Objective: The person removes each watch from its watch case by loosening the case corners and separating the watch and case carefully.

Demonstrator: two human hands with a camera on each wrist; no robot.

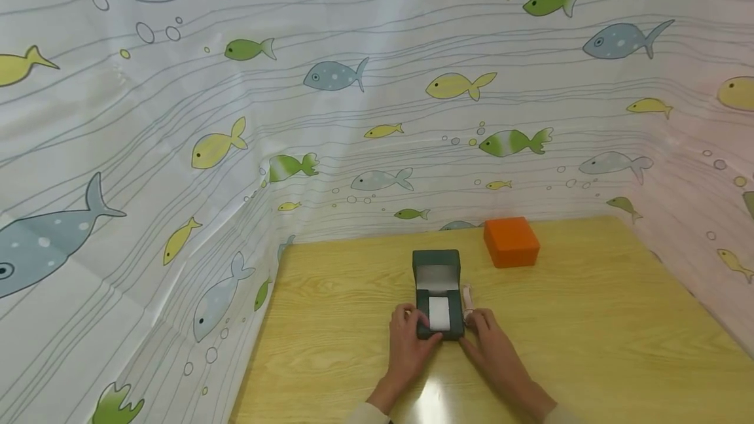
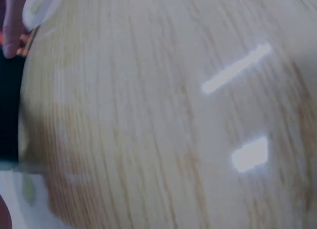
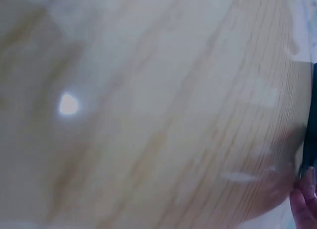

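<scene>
Both the left hand (image 1: pixel 410 339) and right hand (image 1: pixel 490 340) pinch the small dark-green hinged cardboard box (image 1: pixel 438 303), likely light, stiff; best held by its base sides.

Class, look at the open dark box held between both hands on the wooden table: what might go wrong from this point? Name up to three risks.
1. The lid of the dark box stands upright; it may snap shut on the fingers at its sides.
2. The left hand and right hand hold only the box's sides, so it could slide on the glossy table.
3. A small pale object lies beside the box; the right hand might knock it away.
</scene>
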